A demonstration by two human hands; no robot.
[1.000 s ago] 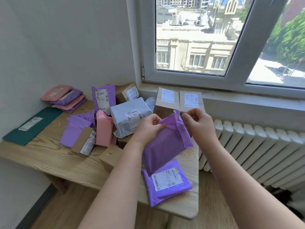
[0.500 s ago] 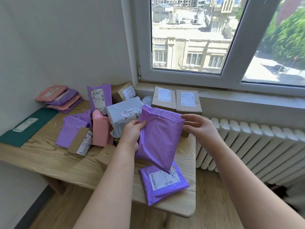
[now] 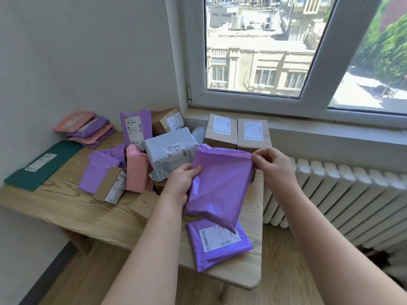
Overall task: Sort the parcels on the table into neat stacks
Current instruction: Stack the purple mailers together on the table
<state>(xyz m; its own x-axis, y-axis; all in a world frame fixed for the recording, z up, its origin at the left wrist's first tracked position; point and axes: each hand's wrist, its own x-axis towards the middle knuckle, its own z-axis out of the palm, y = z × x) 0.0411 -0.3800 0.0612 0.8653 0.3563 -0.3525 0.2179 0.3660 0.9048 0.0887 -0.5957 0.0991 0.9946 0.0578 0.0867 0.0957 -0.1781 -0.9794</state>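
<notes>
I hold a plain purple mailer bag [image 3: 220, 186] above the wooden table [image 3: 66, 208]. My left hand [image 3: 182, 183] grips its left edge, thumb on top. My right hand [image 3: 271, 164] pinches its top right corner. Its lower tip hangs over another purple parcel [image 3: 218, 243] that lies label-up near the table's front right. A jumble of parcels sits behind: a grey bag [image 3: 171, 150], a pink bag [image 3: 137, 170], purple bags [image 3: 101, 166], an upright purple bag [image 3: 135, 128] and a small brown box [image 3: 110, 187].
A stack of pink and purple bags [image 3: 86, 128] lies at the back left, beside a flat green parcel [image 3: 41, 166]. Two cardboard boxes [image 3: 236, 133] stand under the window sill. A white radiator [image 3: 343, 199] runs along the wall to the right of the table.
The purple bag has unfolded and flattened out between my hands. My right hand moved from its side to pinch the top right corner, and the bag swung slightly right.
</notes>
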